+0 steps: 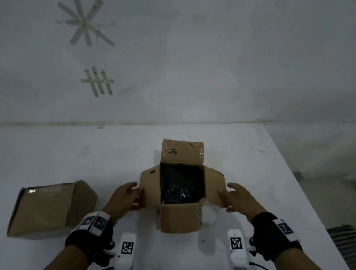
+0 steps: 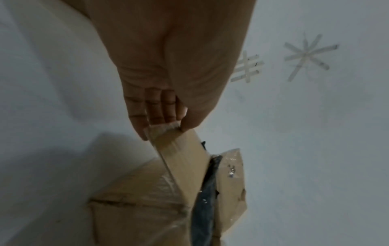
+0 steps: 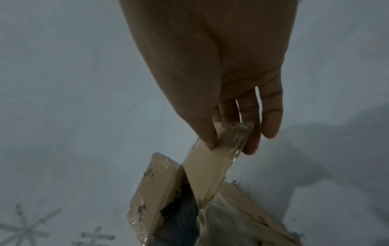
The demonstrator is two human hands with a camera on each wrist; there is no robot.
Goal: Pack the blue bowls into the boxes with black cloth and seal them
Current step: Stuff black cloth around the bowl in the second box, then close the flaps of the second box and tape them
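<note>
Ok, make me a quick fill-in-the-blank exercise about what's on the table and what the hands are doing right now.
1. The left hand and right hand each pinch a side ____ of the open box.
2. Inside the open box lies ____ cloth.
3. The second box, on the person's left, is ____.
4. On the wall, strips of ____ form a star shape.

Missing words: flap; black; closed; tape
</note>
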